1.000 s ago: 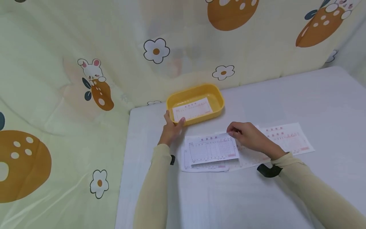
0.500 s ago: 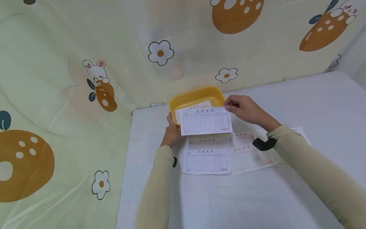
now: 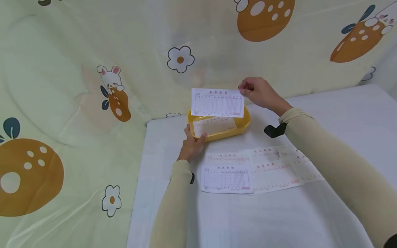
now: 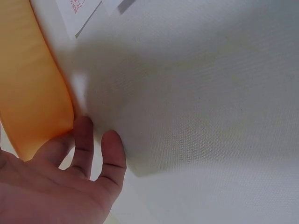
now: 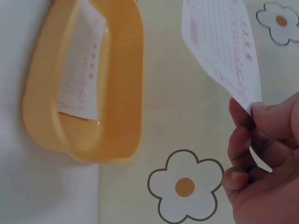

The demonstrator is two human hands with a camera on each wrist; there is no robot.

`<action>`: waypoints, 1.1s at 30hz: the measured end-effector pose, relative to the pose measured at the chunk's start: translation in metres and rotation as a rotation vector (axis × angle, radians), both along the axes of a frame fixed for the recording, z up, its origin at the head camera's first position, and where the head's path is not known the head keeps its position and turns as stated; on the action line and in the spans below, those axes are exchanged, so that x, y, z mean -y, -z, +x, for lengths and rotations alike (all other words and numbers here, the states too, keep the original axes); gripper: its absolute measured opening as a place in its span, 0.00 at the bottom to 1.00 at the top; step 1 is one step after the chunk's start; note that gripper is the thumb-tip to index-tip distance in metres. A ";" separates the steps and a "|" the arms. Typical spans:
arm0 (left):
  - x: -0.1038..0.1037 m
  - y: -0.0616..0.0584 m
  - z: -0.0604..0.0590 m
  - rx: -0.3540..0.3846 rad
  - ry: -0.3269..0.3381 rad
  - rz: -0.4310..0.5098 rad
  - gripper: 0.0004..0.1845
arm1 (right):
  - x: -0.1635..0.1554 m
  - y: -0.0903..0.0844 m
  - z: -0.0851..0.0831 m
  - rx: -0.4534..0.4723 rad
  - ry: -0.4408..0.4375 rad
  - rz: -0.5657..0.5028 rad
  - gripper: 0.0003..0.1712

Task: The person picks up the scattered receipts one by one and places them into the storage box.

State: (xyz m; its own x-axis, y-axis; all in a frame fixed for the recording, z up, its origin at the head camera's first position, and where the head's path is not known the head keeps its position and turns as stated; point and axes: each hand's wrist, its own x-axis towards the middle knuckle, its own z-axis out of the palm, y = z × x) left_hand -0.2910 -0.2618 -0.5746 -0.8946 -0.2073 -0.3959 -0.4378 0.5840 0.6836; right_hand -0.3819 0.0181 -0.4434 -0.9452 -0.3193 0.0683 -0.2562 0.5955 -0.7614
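- Both arms: long pale beige sleeves, snug fit.
- Black strap at each wrist, w/ cam mount.
- Left hand, right hand: bare, no gloves.

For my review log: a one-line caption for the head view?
Right hand holds a paper slip above the yellow tray; left hand steadies it.

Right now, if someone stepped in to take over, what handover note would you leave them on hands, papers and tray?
Right hand: pinches one receipt slip by its corner, held in the air above the yellow tray.
Left hand: rests against the tray's near-left edge, fingers straight.
Done: one slip in the tray.
Left: the held slip is not yet in; several slips on the white table lie overlapped in front of the tray.
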 end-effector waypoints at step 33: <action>0.003 -0.002 0.001 0.003 0.019 0.014 0.54 | 0.041 0.059 -0.039 0.087 -0.020 0.038 0.09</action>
State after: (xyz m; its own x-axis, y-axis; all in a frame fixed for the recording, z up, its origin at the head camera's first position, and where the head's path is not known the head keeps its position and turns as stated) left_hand -0.2900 -0.2651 -0.5723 -0.8971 -0.1846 -0.4014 -0.4288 0.5824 0.6906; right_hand -0.4204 -0.0234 -0.5019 -0.9403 -0.3392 -0.0258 -0.2027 0.6197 -0.7582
